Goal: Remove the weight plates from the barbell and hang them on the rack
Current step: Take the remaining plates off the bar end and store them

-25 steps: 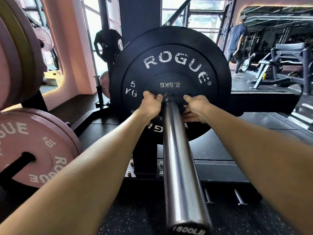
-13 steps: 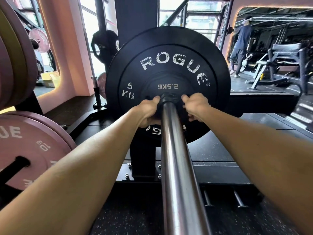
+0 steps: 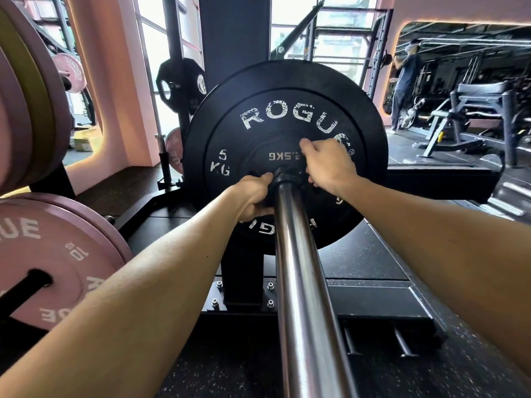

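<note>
Gripping the small plate, the right hand has climbed higher; left hand stays low.

A chrome barbell sleeve runs away from the camera into a black 5 kg plate marked ROGUE. A smaller 2.5 kg plate sits against its centre. The left hand grips the small plate's lower left edge beside the sleeve; the right hand curls over its upper right edge. Pink plates hang on a rack at the left edge. A person stands at the far right near a bench.
</note>
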The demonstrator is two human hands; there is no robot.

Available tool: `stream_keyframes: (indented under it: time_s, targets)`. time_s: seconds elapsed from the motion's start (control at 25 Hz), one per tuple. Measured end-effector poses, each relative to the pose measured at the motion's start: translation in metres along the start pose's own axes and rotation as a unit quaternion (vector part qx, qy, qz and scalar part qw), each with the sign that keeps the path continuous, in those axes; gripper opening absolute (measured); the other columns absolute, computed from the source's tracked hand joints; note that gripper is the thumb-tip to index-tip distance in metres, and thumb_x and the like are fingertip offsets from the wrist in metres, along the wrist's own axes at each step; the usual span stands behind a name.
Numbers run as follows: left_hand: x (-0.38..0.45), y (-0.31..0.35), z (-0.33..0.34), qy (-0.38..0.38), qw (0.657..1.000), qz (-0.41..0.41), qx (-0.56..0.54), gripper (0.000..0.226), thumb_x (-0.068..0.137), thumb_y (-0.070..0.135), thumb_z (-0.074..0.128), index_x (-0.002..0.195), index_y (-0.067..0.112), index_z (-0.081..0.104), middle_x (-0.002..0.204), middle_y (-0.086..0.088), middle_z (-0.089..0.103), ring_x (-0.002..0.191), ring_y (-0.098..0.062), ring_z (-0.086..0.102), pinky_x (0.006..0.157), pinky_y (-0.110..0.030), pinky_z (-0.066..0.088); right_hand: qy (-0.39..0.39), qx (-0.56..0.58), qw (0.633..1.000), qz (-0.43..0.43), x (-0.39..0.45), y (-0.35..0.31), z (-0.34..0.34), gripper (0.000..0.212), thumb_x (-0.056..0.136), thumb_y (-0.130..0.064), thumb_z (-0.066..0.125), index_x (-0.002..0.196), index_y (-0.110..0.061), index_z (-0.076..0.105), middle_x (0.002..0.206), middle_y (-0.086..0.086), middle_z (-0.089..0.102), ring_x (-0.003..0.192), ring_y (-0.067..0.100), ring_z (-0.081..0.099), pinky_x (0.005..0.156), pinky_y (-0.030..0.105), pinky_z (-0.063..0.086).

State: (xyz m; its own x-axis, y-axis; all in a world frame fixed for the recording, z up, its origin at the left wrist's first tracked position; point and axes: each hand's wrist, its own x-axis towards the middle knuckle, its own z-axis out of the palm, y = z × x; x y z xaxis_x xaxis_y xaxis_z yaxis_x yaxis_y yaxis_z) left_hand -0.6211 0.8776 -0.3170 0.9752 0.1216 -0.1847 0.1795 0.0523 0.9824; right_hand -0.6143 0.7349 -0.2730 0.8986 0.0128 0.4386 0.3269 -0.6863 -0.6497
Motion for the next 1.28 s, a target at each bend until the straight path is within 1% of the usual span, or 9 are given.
stream_keyframes:
  time_s: [0.24,0.4,0.56,0.64,0.8,0.92,1.08,1.2,1.28]
  targets:
    - [0.000,0.000,0.001,0.005,1.000,0.015,-0.003,0.019,0.104,0.029,0.045,0.095,0.014,0.053,0.086,-0.006,0.061,0.069,-0.018,0.062,0.038,-0.025,0.049,-0.059,-0.022,0.998,-0.019,0.003,0.013,0.002,0.048,0.096,-0.046,0.040,0.063,-0.014,0.051,0.072,0.002,0.058,0.077,0.030,0.059,0.074,0.036,0.045]
    - [0.002,-0.004,0.000,-0.005,1.000,0.015,-0.001,0.022,0.104,0.030,0.044,0.106,0.011,0.054,0.095,-0.009,0.061,0.072,-0.018,0.062,0.041,-0.026,0.051,-0.103,-0.015,0.994,-0.041,-0.001,0.012,0.012,0.052,0.094,-0.057,0.041,0.056,-0.029,0.064,0.056,-0.010,0.051,0.063,0.017,0.052,0.063,0.032,0.039]
    - [0.000,-0.004,-0.009,-0.019,0.999,0.002,0.028,0.033,0.105,0.034,0.042,0.092,0.008,0.056,0.079,-0.011,0.064,0.050,-0.017,0.068,0.040,-0.026,0.052,-0.126,0.031,0.991,-0.024,-0.001,0.005,0.012,0.039,0.093,-0.049,0.040,0.107,-0.034,0.074,0.062,-0.011,0.053,0.058,0.013,0.053,0.048,0.028,0.044]
    - [-0.001,0.004,-0.011,0.000,0.994,0.004,0.108,0.044,0.106,0.039,0.035,0.096,0.002,0.056,0.078,-0.016,0.064,0.056,-0.024,0.068,0.043,-0.029,0.054,-0.093,0.084,0.992,0.022,0.001,0.009,0.009,0.035,0.093,-0.038,0.043,0.108,-0.028,0.074,0.067,-0.002,0.056,0.055,0.015,0.054,0.043,0.025,0.044]
    - [-0.006,0.027,-0.011,0.014,0.986,0.008,0.166,0.071,0.096,0.068,0.028,0.095,0.003,0.056,0.084,-0.017,0.065,0.070,-0.029,0.068,0.055,-0.032,0.057,-0.066,0.144,0.973,0.167,-0.005,0.030,-0.001,0.022,0.092,-0.021,0.054,0.079,-0.006,0.062,0.079,0.015,0.061,0.055,0.022,0.058,0.048,0.032,0.053]
    - [-0.011,0.029,-0.006,-0.003,0.984,0.001,0.176,0.073,0.089,0.076,0.035,0.109,0.009,0.056,0.091,-0.015,0.064,0.077,-0.030,0.069,0.064,-0.036,0.060,-0.142,0.199,0.937,0.248,-0.014,0.036,0.001,0.021,0.096,-0.016,0.057,0.093,0.004,0.059,0.090,0.025,0.064,0.062,0.028,0.064,0.051,0.032,0.058]
    - [-0.012,0.018,-0.005,-0.027,0.989,-0.018,0.147,0.068,0.089,0.073,0.042,0.115,0.012,0.057,0.086,-0.015,0.067,0.056,-0.025,0.071,0.045,-0.031,0.056,-0.159,0.263,0.908,0.283,-0.023,0.024,0.011,0.020,0.099,-0.011,0.052,0.094,0.007,0.057,0.090,0.024,0.066,0.064,0.028,0.065,0.045,0.029,0.056]
    - [-0.011,0.011,-0.004,-0.038,0.994,-0.031,0.095,0.073,0.088,0.073,0.042,0.117,0.008,0.060,0.087,-0.017,0.069,0.049,-0.021,0.069,0.041,-0.027,0.052,-0.176,0.264,0.901,0.296,-0.019,0.024,0.011,0.029,0.101,-0.016,0.051,0.111,0.010,0.059,0.109,0.025,0.065,0.083,0.031,0.068,0.067,0.032,0.055]
    - [-0.010,0.007,-0.003,-0.042,0.997,-0.036,0.057,0.072,0.088,0.072,0.043,0.118,0.008,0.061,0.086,-0.015,0.069,0.054,-0.021,0.069,0.042,-0.026,0.052,-0.187,0.237,0.908,0.291,-0.016,0.022,0.010,0.029,0.102,-0.016,0.049,0.103,0.010,0.060,0.117,0.027,0.064,0.077,0.028,0.066,0.075,0.035,0.054]
